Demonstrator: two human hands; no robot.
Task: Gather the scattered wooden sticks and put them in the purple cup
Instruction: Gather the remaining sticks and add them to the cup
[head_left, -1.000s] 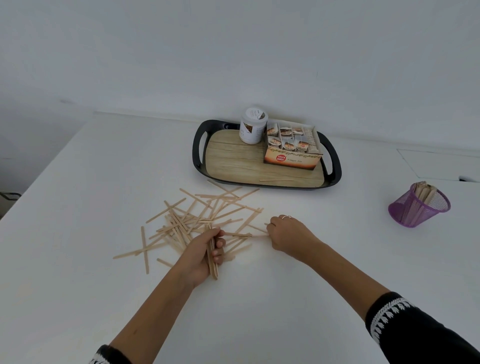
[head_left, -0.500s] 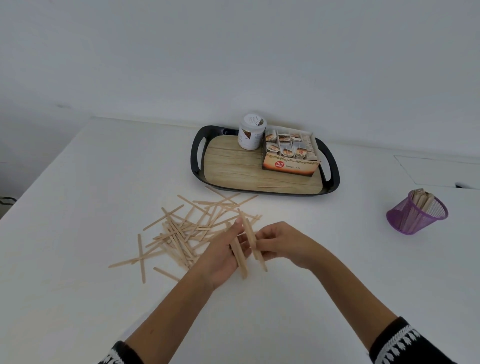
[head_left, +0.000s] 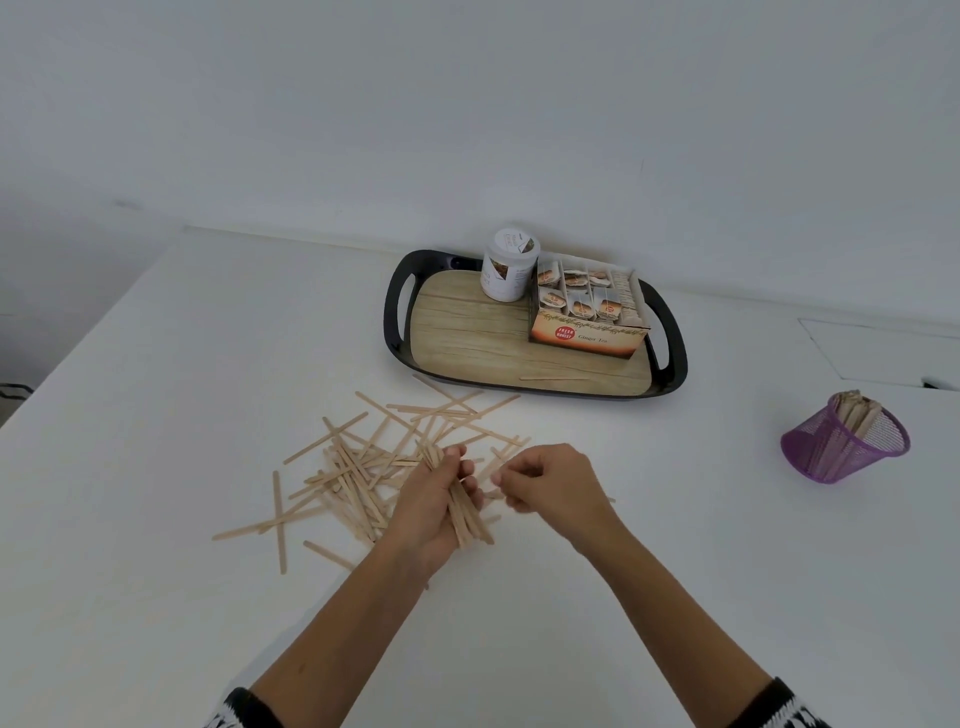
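Observation:
Many thin wooden sticks (head_left: 358, 470) lie crossed in a loose pile on the white table, left of centre. My left hand (head_left: 428, 512) grips a bundle of sticks (head_left: 467, 512) just above the pile's right edge. My right hand (head_left: 553, 486) hovers close beside it with fingers curled, and I see no stick in it. The purple mesh cup (head_left: 815, 457) stands far to the right, leaning, with several sticks inside. One more stick (head_left: 553, 376) lies on the tray's wooden floor.
A black-rimmed tray (head_left: 397, 322) sits behind the pile, holding a white jar (head_left: 509, 265) and an open ginger tea box (head_left: 587, 335). The wall runs along the table's far edge. The table's left edge drops off at the left.
My right hand picked sticks off the table and passed them into my left hand's bundle. It has now let go and drawn slightly back to the right.

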